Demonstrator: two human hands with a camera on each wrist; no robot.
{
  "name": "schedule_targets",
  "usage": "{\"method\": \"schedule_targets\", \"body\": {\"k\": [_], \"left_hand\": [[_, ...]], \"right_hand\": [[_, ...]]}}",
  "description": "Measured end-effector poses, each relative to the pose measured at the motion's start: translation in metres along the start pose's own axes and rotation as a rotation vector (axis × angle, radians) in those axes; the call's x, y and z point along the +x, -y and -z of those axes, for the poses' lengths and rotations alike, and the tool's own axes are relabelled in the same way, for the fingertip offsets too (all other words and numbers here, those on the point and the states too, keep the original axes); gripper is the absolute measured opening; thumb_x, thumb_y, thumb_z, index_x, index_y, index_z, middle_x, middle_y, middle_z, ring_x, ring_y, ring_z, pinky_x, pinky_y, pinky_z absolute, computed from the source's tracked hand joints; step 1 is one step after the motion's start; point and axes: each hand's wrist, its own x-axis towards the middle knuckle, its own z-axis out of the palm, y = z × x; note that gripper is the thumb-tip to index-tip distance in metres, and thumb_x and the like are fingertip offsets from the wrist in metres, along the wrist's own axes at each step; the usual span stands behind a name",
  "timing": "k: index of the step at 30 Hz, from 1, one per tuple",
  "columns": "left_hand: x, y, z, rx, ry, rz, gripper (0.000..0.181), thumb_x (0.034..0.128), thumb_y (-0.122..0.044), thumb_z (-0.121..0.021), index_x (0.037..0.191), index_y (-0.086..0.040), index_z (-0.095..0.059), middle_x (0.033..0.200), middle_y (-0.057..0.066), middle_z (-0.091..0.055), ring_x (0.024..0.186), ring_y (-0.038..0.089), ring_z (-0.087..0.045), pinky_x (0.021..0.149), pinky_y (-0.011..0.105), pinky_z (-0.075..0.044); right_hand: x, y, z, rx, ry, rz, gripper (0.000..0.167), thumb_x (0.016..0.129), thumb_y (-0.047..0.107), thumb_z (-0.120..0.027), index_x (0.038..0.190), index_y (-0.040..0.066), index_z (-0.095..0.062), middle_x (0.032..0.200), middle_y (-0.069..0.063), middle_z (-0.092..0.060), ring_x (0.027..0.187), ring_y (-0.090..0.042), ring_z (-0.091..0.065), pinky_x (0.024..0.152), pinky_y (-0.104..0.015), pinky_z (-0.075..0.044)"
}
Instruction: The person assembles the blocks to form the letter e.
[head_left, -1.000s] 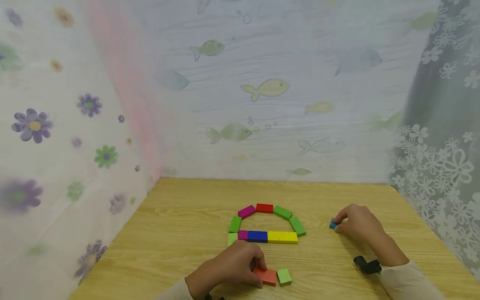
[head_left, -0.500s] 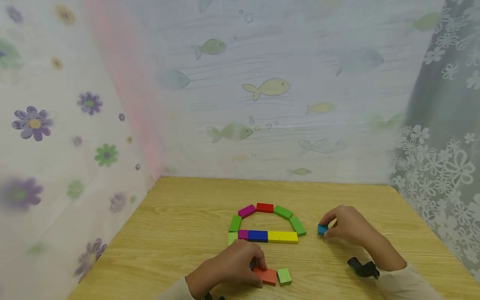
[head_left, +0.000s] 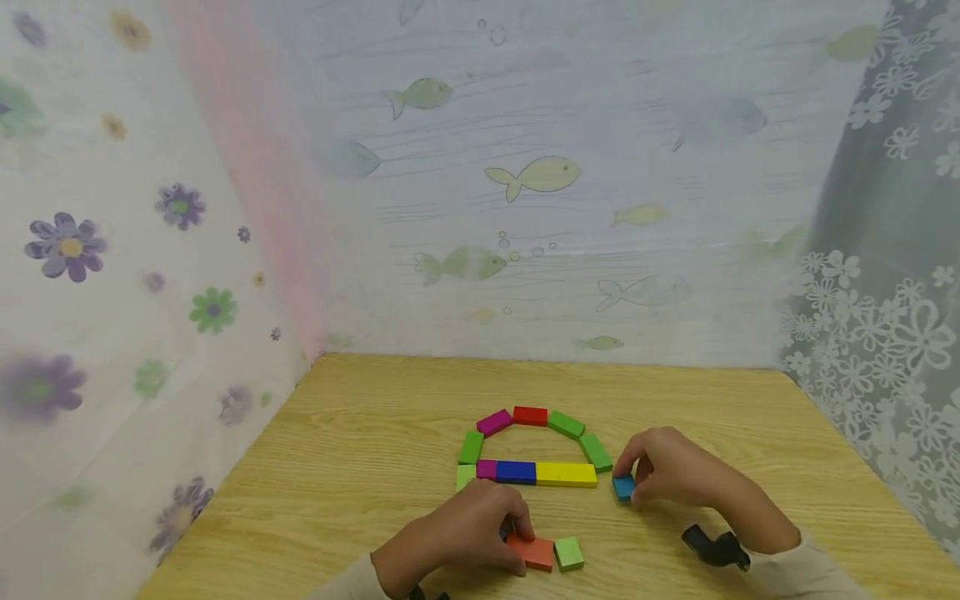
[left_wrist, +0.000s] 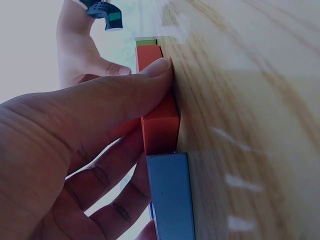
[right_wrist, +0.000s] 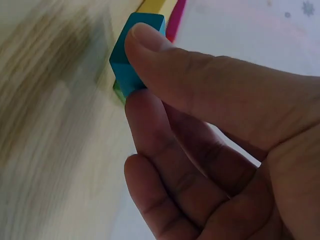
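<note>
In the head view my right hand (head_left: 675, 471) pinches a small blue block (head_left: 623, 488) between thumb and fingers, just right of the arch. The right wrist view shows the thumb pressed on this blue block (right_wrist: 129, 72). My left hand (head_left: 468, 525) holds an orange-red block (head_left: 531, 552) near the table's front, thumb on one side and fingers on the other. A light green block (head_left: 568, 553) lies against its right end. Seen from the left wrist, a blue-grey block (left_wrist: 172, 197) adjoins the orange-red one; in the head view my left hand mostly covers it.
Red (head_left: 530, 416), magenta (head_left: 494, 422) and green (head_left: 596, 452) blocks form an arch on the wooden table (head_left: 360, 433). Below it runs a row with a dark blue block (head_left: 516, 472) and a yellow block (head_left: 566, 474). Patterned curtains (head_left: 525, 208) surround the table.
My right hand has carried the blue block left and nearer to me, up to the right foot of the arch. My left hand has stayed on the orange-red block.
</note>
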Motion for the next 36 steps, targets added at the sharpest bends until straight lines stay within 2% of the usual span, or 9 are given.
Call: {"method": "schedule_targets", "body": {"k": [3, 10, 15, 21, 26, 36], "left_hand": [[0.0, -0.001, 0.001, 0.001, 0.004, 0.002, 0.023, 0.0754, -0.032, -0.094, 0.091, -0.031, -0.077, 0.084, -0.027, -0.064, 0.072, -0.004, -0.051, 0.064, 0.016, -0.046], [0.0, -0.002, 0.0, -0.001, 0.013, 0.015, 0.023, 0.0755, -0.032, -0.094, 0.091, -0.03, -0.078, 0.084, -0.027, -0.065, 0.072, -0.004, -0.051, 0.065, 0.017, -0.046], [0.001, -0.002, -0.003, 0.007, 0.013, -0.01, 0.022, 0.0762, -0.034, -0.094, 0.092, -0.031, -0.078, 0.083, -0.027, -0.064, 0.071, -0.004, -0.051, 0.064, 0.016, -0.046], [0.0, -0.001, -0.001, -0.005, 0.011, 0.009, 0.022, 0.0753, -0.033, -0.094, 0.09, -0.03, -0.078, 0.084, -0.027, -0.064, 0.072, -0.003, -0.052, 0.065, 0.016, -0.046], [0.0, 0.0, -0.001, -0.025, 0.016, 0.01, 0.022, 0.0758, -0.033, -0.094, 0.09, -0.03, -0.077, 0.084, -0.027, -0.065, 0.073, -0.003, -0.052, 0.066, 0.017, -0.047], [-0.001, -0.002, 0.001, -0.033, 0.018, 0.022, 0.023, 0.0756, -0.032, -0.094, 0.091, -0.03, -0.077, 0.083, -0.026, -0.064, 0.072, -0.003, -0.052, 0.065, 0.017, -0.046]], "right_hand": [[0.002, 0.005, -0.004, 0.022, 0.032, 0.032, 0.028, 0.078, 0.005, -0.088, 0.102, 0.016, -0.08, 0.101, 0.003, -0.074, 0.079, -0.009, -0.066, 0.068, -0.025, -0.056], [0.003, 0.012, -0.018, 0.072, 0.112, 0.033, 0.032, 0.077, 0.0, -0.085, 0.101, 0.02, -0.08, 0.099, 0.005, -0.072, 0.077, -0.009, -0.065, 0.067, -0.026, -0.056], [0.002, 0.017, -0.027, 0.083, 0.158, 0.031, 0.033, 0.076, 0.0, -0.087, 0.096, 0.024, -0.079, 0.094, 0.008, -0.072, 0.076, -0.009, -0.064, 0.067, -0.026, -0.056], [0.006, 0.026, -0.036, 0.105, 0.178, 0.076, 0.034, 0.074, 0.0, -0.086, 0.097, 0.025, -0.079, 0.095, 0.01, -0.071, 0.08, -0.008, -0.065, 0.07, -0.025, -0.056], [0.007, 0.029, -0.041, 0.139, 0.201, 0.082, 0.034, 0.074, 0.0, -0.086, 0.098, 0.024, -0.079, 0.096, 0.009, -0.071, 0.082, -0.01, -0.067, 0.072, -0.024, -0.056], [0.008, 0.036, -0.041, 0.118, 0.213, 0.133, 0.034, 0.076, 0.001, -0.087, 0.1, 0.024, -0.079, 0.096, 0.011, -0.07, 0.082, -0.006, -0.067, 0.073, -0.024, -0.056]]}}
